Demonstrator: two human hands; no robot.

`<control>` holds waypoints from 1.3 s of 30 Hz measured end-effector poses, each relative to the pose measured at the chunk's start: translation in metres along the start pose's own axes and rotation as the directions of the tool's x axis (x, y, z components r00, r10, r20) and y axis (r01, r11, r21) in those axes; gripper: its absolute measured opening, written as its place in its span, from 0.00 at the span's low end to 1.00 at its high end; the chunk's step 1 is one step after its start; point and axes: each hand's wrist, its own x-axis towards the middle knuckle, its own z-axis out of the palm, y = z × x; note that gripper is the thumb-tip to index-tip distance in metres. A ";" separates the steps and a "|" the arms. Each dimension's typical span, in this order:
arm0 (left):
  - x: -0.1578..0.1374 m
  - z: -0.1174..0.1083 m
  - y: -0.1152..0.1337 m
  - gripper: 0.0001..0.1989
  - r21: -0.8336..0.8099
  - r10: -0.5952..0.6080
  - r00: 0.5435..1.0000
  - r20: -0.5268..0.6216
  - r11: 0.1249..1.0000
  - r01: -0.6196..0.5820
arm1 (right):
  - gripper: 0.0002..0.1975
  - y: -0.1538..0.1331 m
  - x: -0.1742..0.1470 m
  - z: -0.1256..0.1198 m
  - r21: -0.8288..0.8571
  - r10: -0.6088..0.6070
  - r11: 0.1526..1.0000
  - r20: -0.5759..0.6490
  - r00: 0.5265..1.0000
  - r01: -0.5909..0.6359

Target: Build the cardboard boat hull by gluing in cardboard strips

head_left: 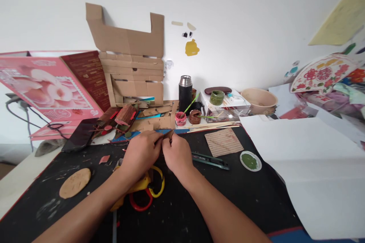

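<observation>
My left hand [142, 150] and my right hand [178, 153] meet above the middle of the black mat. Both have their fingers closed on a small brown cardboard piece [169, 134], mostly hidden by the fingers. Under my left wrist lie scissors with one red handle [142, 208] and one yellow handle loop [163, 186]. Beside them is a yellow tool [139, 185], partly covered by my left forearm. A green utility knife [212, 160] rests just right of my right hand. Beyond it lies a square of corrugated cardboard [224, 142].
A lid with green paint [251, 161] sits on the right, near large white paper [313, 167]. Paint jars [195, 117] and a black thermos [185, 93] stand behind. Small cardboard models [125, 115], a phone [81, 134] and a tan disc [75, 183] are on the left.
</observation>
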 end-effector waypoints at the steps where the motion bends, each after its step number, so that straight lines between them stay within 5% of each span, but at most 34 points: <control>1: 0.000 0.000 0.000 0.12 0.000 -0.001 1.000 -0.001 1.000 0.001 | 0.16 0.000 0.000 0.000 0.000 0.000 1.000 0.000 1.000 0.000; 39: -0.001 0.001 -0.001 0.12 0.000 0.006 1.000 -0.018 1.000 -0.006 | 0.15 0.000 -0.001 -0.001 -0.006 0.001 1.000 -0.001 1.000 -0.001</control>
